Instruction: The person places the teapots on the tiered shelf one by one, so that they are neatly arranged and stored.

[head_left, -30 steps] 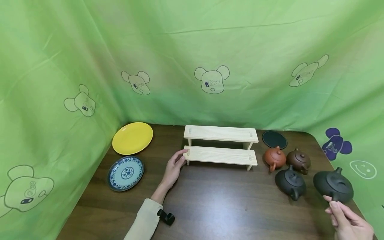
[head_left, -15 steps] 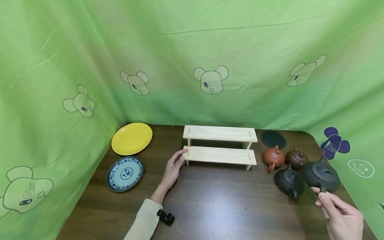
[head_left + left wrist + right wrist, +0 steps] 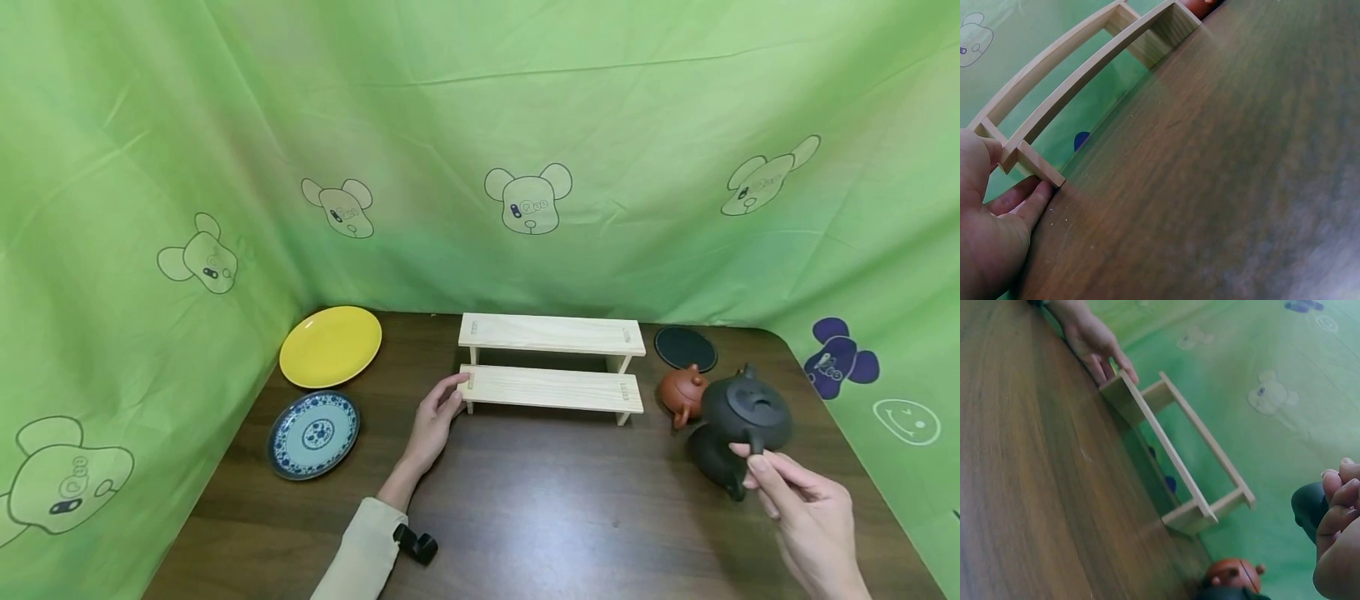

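Observation:
My right hand (image 3: 806, 508) pinches the handle of a black teapot (image 3: 746, 408), held up at the right. Below it, partly covered in the head view, is a second black teapot (image 3: 708, 462). A reddish-orange teapot (image 3: 678, 393) sits just behind them; the dark brown teapot is hidden by the held one. My left hand (image 3: 435, 421) grips the left end of a two-step pale wooden stand (image 3: 551, 387). In the left wrist view, its fingers (image 3: 1035, 203) touch the leg below, and another digit bends over the top board.
A yellow plate (image 3: 330, 346) and a blue patterned plate (image 3: 315, 433) lie on the left of the brown table (image 3: 540, 508). Behind the teapots is a round dark coaster (image 3: 686, 347). Green cloth (image 3: 420, 150) hangs around the back and sides.
My right hand has carried the black teapot leftward and slightly back, from the right edge to over the other teapots. The left hand stays at the stand.

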### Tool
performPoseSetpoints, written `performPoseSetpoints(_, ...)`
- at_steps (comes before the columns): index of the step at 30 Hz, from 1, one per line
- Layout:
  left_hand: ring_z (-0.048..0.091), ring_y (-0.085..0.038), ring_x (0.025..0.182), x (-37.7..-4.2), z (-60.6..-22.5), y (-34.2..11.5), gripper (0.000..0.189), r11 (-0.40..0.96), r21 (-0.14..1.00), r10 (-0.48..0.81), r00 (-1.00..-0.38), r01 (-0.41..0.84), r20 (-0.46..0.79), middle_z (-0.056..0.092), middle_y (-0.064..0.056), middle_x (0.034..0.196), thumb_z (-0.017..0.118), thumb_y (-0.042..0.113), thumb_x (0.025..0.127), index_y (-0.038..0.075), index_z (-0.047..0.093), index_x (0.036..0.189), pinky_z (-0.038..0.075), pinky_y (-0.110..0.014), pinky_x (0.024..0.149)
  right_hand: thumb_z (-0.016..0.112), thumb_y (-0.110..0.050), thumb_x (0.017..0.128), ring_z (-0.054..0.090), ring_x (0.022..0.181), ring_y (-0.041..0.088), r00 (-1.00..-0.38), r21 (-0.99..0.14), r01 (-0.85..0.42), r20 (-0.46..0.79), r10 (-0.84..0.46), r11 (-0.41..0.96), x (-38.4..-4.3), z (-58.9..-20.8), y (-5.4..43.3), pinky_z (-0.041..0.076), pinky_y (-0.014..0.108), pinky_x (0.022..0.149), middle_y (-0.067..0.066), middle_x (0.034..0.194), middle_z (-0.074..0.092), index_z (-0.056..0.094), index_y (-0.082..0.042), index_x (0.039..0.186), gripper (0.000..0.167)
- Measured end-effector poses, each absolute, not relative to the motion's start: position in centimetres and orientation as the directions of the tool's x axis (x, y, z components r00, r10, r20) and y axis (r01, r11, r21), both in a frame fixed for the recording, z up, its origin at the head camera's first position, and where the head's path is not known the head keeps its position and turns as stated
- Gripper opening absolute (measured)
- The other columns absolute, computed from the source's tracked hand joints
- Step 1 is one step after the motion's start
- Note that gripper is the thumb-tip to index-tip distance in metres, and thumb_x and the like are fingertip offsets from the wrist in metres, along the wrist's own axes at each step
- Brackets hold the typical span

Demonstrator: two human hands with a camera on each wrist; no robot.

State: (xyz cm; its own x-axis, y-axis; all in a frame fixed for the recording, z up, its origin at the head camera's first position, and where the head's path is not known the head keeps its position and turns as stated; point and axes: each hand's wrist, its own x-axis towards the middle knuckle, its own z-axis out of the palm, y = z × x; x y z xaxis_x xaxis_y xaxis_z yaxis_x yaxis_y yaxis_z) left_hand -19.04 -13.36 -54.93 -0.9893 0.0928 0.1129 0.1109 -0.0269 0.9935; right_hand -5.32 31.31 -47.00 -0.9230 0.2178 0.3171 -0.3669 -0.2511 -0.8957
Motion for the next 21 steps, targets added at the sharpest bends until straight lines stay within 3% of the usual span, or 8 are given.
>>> performPoseSetpoints(7, 0.052, -0.032, 0.147, -19.0, -54.9, -13.3, 0.037, -0.031, 0.993, 0.095, -0.989, 0.112, 0.114, 0.055, -0.019, 0.163, 0.052, 0.005, 0.117, -0.001, 0.062, 0.152, 0.052, -0.04, 0.119, 0.05, 0.027, 0.103, 0.026, 0.059, 0.025, -0.932, -0.916, -0.351, 0.321, 0.168, -0.196, -6.6, -46.6, 29.4, 0.017, 0.034, 0.052, 0.006, 0.105, 0.085, 0.074, 0.01, 0.086, 0.035)
performPoseSetpoints(16, 0.052, -0.031, 0.148, -19.1, -55.0, -13.4, 0.037, -0.029, 0.993, 0.09, -0.989, 0.113, 0.115, 0.056, -0.019, 0.163, 0.052, 0.004, 0.117, -0.001, 0.061, 0.152, 0.053, -0.038, 0.119, 0.05, 0.028, 0.103, 0.025, 0.058, 0.022, -0.92, -0.888, -0.392, 0.377, 0.108, -0.239, -8.8, -46.7, 27.6, 0.013, 0.034, 0.05, 0.01, 0.102, 0.084, 0.077, 0.012, 0.095, 0.032)
performPoseSetpoints(21, 0.052, -0.033, 0.149, -19.1, -55.1, -13.4, 0.037, -0.026, 0.993, 0.094, -0.989, 0.113, 0.115, 0.056, -0.019, 0.163, 0.052, 0.005, 0.117, -0.001, 0.062, 0.152, 0.052, -0.042, 0.12, 0.052, 0.026, 0.103, 0.026, 0.058, 0.021, -0.92, -0.895, -0.392, 0.381, 0.092, -0.214, -9.7, -46.5, 26.4, 0.015, 0.034, 0.048, 0.007, 0.102, 0.084, 0.076, 0.008, 0.089, 0.033)
